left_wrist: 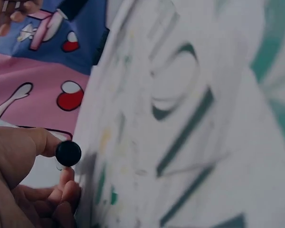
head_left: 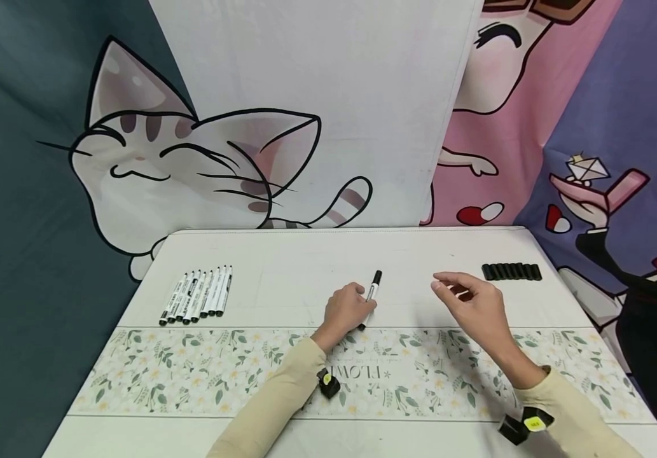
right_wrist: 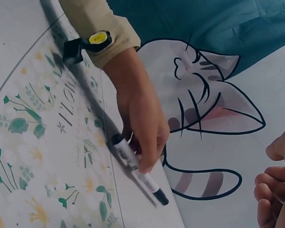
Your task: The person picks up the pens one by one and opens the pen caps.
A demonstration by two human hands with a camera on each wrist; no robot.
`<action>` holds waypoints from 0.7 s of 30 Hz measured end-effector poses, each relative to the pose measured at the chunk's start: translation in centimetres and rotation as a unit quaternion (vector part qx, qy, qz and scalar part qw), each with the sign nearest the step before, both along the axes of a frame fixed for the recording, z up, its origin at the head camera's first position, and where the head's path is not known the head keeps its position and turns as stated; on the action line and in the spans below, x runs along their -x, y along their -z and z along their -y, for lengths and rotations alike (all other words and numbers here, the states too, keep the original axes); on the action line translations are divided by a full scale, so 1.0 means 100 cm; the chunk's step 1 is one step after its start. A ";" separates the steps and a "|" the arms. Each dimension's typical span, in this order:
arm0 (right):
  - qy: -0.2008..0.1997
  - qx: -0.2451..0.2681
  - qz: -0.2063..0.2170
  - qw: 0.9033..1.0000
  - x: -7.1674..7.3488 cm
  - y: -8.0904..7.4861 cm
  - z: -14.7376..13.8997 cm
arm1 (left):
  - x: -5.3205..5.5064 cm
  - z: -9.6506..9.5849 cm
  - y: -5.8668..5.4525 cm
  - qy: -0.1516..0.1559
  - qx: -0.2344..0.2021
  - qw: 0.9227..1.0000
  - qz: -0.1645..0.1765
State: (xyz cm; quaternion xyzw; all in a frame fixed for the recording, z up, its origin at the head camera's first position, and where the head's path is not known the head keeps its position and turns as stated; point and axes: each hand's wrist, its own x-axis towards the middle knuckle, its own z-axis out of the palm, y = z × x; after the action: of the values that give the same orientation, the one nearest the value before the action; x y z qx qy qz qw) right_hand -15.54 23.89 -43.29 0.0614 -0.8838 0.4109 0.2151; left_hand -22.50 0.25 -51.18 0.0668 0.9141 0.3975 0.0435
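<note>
My left hand (head_left: 348, 312) pinches a white marker pen (head_left: 373, 291) between thumb and fingers, over the middle of the table. A black cap covers the pen's far end, and its near end is black too. In the left wrist view the black round end of the marker (left_wrist: 68, 153) faces the camera. The right wrist view shows the marker (right_wrist: 141, 173) slanting out from the left hand (right_wrist: 142, 121). Held above the table to the right, my right hand (head_left: 474, 308) has loosely bent fingers and nothing in them.
Several white marker pens without caps (head_left: 196, 296) lie side by side at the table's left. Several black caps (head_left: 511, 272) form a row at the back right. A flowered strip (head_left: 191, 372) crosses the white table (head_left: 282, 273). Cartoon-printed cloth (head_left: 317, 159) hangs behind it.
</note>
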 end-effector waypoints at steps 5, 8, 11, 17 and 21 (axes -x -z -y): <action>-0.009 -0.004 -0.002 1.000 0.003 -0.003 -0.001 | -0.006 0.009 -0.010 0.038 -0.085 0.996 -0.004; -0.015 -0.013 -0.003 1.000 0.006 -0.006 -0.002 | -0.012 0.014 -0.017 0.050 -0.106 0.993 -0.015; -0.020 -0.023 -0.004 1.000 0.009 -0.010 -0.001 | -0.019 0.018 -0.025 0.058 -0.117 0.991 -0.023; -0.050 -0.035 -0.007 0.998 0.015 -0.019 0.004 | -0.035 0.032 -0.035 0.092 -0.121 0.987 -0.048; -0.081 -0.049 0.011 0.995 0.015 -0.025 0.008 | -0.046 0.044 -0.036 0.108 -0.115 0.984 -0.076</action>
State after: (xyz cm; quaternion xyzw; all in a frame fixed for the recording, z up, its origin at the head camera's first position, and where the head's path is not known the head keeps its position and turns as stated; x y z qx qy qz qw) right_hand -17.00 23.13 -40.78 0.1390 -0.8973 0.3838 0.1679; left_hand -17.91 -4.13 -47.61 0.2003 0.8503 0.4866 0.0084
